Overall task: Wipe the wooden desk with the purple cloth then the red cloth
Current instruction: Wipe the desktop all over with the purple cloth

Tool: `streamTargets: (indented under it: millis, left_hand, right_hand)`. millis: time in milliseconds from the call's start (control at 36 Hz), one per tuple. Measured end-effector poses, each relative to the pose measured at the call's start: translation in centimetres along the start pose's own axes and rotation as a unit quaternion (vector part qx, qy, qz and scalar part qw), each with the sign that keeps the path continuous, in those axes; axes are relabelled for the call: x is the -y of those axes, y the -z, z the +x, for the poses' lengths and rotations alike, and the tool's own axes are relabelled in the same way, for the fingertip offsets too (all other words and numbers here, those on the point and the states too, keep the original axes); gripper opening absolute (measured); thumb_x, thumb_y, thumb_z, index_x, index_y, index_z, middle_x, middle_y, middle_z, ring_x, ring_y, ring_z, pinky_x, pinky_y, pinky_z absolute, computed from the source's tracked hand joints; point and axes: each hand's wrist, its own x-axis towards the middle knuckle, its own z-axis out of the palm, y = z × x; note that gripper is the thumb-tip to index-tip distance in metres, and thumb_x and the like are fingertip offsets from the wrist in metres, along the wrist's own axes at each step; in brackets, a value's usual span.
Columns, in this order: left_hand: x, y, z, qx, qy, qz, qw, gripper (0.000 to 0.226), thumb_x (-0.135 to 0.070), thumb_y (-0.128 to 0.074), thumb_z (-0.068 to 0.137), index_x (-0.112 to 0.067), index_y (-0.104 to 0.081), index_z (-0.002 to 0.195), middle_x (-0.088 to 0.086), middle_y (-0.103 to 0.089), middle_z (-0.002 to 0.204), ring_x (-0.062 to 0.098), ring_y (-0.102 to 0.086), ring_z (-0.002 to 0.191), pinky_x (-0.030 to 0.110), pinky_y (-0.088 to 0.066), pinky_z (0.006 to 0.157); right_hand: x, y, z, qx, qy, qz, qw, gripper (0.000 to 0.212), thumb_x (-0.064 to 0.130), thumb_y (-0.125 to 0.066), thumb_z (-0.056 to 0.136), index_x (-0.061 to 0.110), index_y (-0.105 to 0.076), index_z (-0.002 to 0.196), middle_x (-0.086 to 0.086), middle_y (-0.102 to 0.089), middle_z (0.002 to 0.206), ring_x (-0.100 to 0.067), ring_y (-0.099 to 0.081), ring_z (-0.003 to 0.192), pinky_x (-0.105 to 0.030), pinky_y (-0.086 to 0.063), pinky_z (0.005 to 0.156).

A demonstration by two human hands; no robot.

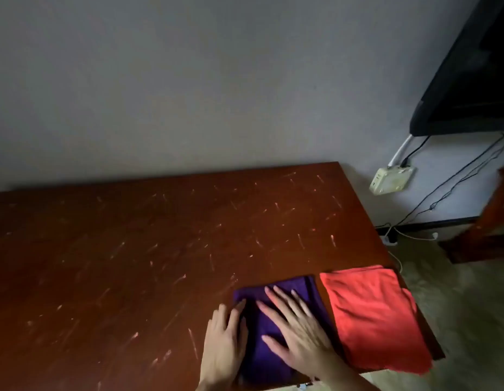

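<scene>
Head view: purple cloth [276,328] near desk [132,263] corner

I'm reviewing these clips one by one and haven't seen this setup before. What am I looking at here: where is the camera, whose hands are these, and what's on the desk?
There is no machine here. A person wears one wide-angle camera on the head, so this single picture looks forward and down over their own two bare hands.

The surface is a scratched wooden desk pushed against a grey wall. Two folded cloths lie side by side at its near right corner: a purple cloth and, to its right, a red cloth reaching the desk's right edge.

The right hand lies flat, with spread fingers, on the purple cloth. The left hand rests at that cloth's left edge, fingertips on it. Neither hand grips or lifts anything; the red cloth is untouched.

Beyond the desk are a wall socket with cables and a dark screen.
</scene>
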Motion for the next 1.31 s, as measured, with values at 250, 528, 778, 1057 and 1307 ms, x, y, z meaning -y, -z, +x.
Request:
streamTargets:
  millis: [250, 528, 778, 1057, 1307]
  left_hand:
    - [0.0, -0.9, -0.3, -0.036, 0.051, -0.078, 0.995, 0.053, -0.036, -0.047, 0.098, -0.010, -0.055, 0.143, 0.009, -0.049, 0.142, 0.024, -0.064, 0.118, 0.030, -0.050, 0.097]
    - [-2.0, -3.2, 2.8, -0.069, 0.032, -0.048, 0.996, 0.057, -0.031, -0.048, 0.098, -0.012, -0.043, 0.151, 0.008, -0.043, 0.152, 0.021, -0.053, 0.133, 0.035, -0.049, 0.102]
    - [-1.9, -5.8, 4.0, -0.045, 0.001, 0.095, 0.994, 0.055, -0.035, -0.049, 0.093, -0.016, -0.057, 0.143, 0.002, -0.047, 0.155, 0.014, -0.037, 0.145, 0.036, -0.035, 0.110]
    - [-1.3, -5.9, 4.6, -0.039, 0.006, 0.153, 0.987, 0.060, -0.057, -0.034, 0.103, -0.021, -0.053, 0.147, -0.001, -0.046, 0.157, 0.013, -0.040, 0.146, 0.035, -0.036, 0.109]
    - [-2.0, -5.0, 4.3, -0.001, 0.018, 0.135, 0.991, 0.061, -0.053, -0.033, 0.106, -0.022, -0.033, 0.158, -0.003, -0.027, 0.166, 0.010, -0.018, 0.154, 0.036, -0.022, 0.120]
  right_hand:
    - [-3.4, 0.2, 3.1, 0.060, 0.071, -0.008, 0.996, 0.071, 0.062, -0.045, 0.098, 0.044, -0.019, 0.161, 0.009, -0.006, 0.173, -0.010, -0.002, 0.159, -0.049, -0.007, 0.126]
    - [-10.4, 1.3, 13.8, 0.075, 0.158, -0.042, 0.984, 0.069, 0.061, -0.043, 0.101, 0.042, -0.019, 0.162, 0.010, -0.005, 0.173, -0.010, -0.005, 0.159, -0.049, -0.010, 0.128]
    - [-18.2, 1.7, 25.1, 0.046, 0.172, -0.047, 0.983, 0.065, 0.064, -0.035, 0.101, 0.040, -0.026, 0.161, 0.007, -0.018, 0.172, -0.014, -0.016, 0.158, -0.052, -0.012, 0.127]
    - [-20.6, 1.5, 34.0, 0.011, 0.049, -0.022, 0.999, 0.078, 0.075, -0.016, 0.091, 0.040, -0.029, 0.159, 0.006, -0.021, 0.171, -0.016, -0.018, 0.157, -0.052, -0.007, 0.127]
    - [-17.7, 1.5, 29.7, 0.020, -0.050, -0.024, 0.998, 0.094, 0.089, -0.014, 0.084, 0.038, -0.016, 0.163, 0.006, -0.008, 0.173, -0.015, -0.003, 0.159, -0.053, -0.002, 0.126]
